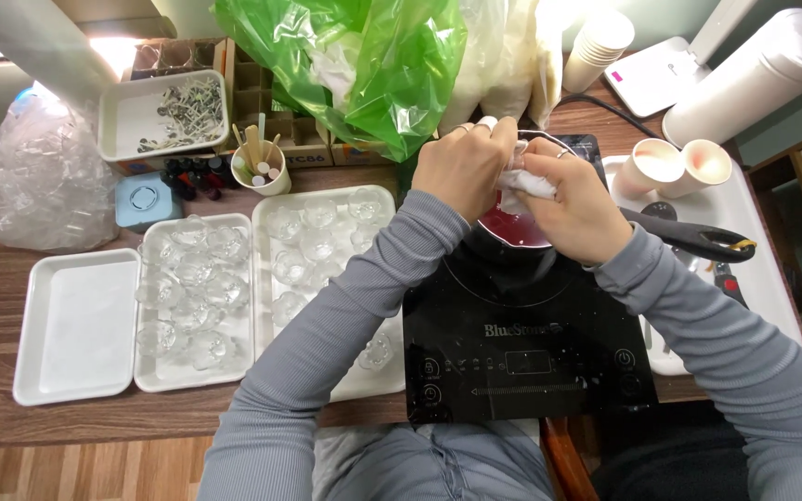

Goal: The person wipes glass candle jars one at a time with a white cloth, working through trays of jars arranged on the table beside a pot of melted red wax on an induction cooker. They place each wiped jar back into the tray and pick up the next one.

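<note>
head view: both hands, left hand (461, 167) and right hand (573, 199), grip closed on white tissue (529, 184) (over red pot (512, 232)).

The surface (95, 422) is brown wood with a streaked grain. On it sits a glossy black induction cooker (526, 348) with pale grey markings. The small pan (512, 232) on it has a dark outside and holds deep pinkish-red liquid; its handle (689, 239) is black with a yellow tip. The cloth (529, 184) between the left hand (461, 167) and right hand (577, 209) is white. Both sleeves (345, 325) are grey with fine ribbing. The trays (76, 325) are white, and the moulds (192, 288) in them are clear. The bag (392, 65) by the far edge is bright green, the paper cups (675, 167) are white with a pink stain inside, and a small box (144, 199) is pale blue.
</note>
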